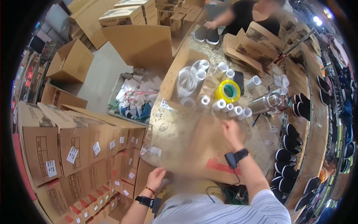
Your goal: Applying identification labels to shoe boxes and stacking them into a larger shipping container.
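A brown cardboard carton (218, 149) with a red strip lies smeared by motion on the worktable before me. My right hand (232, 132) is over its far right part, fingers curled together; what they grip, if anything, is hidden. At the table's near left edge is my left hand (156, 180), its thumb and fingertips pinched close to the blurred cardboard. Whether they hold its edge does not show. Beyond the carton stand several white label rolls (219, 105) and a yellow roll of tape (228, 91). A steel thermos (265, 103) lies to their right.
Stacked cartons (78, 149) crowd the left side. A bin of paper scraps (136, 97) stands beyond them. Black shoes (286, 155) line the right edge beside a shelf. Flattened cartons (257, 46) lie at the far end, where another person (250, 18) reaches toward dark shoes (207, 34).
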`<move>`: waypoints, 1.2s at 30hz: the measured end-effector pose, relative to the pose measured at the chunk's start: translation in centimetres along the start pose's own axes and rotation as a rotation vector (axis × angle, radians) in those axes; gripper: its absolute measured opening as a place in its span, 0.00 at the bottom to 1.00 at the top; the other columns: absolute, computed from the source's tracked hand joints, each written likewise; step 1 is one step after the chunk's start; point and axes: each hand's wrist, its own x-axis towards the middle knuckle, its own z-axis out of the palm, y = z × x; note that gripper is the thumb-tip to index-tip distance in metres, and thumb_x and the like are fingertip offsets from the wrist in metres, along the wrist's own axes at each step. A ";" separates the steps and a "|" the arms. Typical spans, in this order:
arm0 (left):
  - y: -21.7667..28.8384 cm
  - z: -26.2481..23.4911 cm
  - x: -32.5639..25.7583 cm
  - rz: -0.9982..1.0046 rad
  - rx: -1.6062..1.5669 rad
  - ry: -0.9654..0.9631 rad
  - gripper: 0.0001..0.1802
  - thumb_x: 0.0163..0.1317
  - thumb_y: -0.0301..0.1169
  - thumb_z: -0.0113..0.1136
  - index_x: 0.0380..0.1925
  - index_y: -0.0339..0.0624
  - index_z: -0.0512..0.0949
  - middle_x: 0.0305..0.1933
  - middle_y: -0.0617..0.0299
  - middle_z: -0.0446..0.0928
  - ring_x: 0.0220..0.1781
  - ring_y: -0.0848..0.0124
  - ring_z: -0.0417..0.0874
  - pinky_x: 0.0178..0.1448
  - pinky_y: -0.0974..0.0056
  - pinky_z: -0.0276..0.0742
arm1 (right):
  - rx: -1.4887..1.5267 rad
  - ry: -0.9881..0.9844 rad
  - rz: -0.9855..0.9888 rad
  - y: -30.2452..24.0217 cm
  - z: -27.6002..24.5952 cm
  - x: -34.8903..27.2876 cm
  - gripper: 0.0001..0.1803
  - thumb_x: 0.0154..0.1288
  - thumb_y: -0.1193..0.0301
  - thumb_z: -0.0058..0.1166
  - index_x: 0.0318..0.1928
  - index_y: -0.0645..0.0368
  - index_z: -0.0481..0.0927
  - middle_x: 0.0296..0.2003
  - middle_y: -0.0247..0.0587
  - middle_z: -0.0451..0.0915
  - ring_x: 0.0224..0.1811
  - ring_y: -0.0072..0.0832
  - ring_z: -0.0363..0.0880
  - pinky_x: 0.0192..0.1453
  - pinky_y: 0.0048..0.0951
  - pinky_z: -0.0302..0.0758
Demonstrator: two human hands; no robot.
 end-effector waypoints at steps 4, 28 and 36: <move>0.5 -0.3 -1.9 -0.011 0.089 0.032 0.14 0.61 0.26 0.51 0.46 0.33 0.72 0.44 0.58 0.76 0.47 0.74 0.76 0.51 0.71 0.70 | -0.241 0.101 -0.025 -1.7 -1.4 3.9 0.10 0.47 0.70 0.58 0.34 0.51 0.79 0.37 0.41 0.71 0.44 0.39 0.68 0.45 0.39 0.65; 11.0 3.9 -3.4 0.655 -0.110 0.157 0.28 0.53 0.21 0.58 0.56 0.40 0.64 0.51 0.60 0.69 0.56 0.71 0.67 0.59 0.65 0.62 | 1.266 -0.397 0.330 -18.5 -0.1 -7.2 0.07 0.66 0.67 0.45 0.35 0.58 0.67 0.28 0.31 0.72 0.26 0.16 0.69 0.30 0.19 0.70; 7.4 2.6 -8.8 0.378 -0.021 0.256 0.33 0.52 0.26 0.61 0.58 0.37 0.60 0.47 0.55 0.71 0.53 0.70 0.69 0.57 0.65 0.64 | 1.433 -0.429 0.391 -19.8 2.4 -14.4 0.08 0.65 0.67 0.47 0.38 0.58 0.68 0.34 0.34 0.75 0.35 0.18 0.73 0.40 0.21 0.72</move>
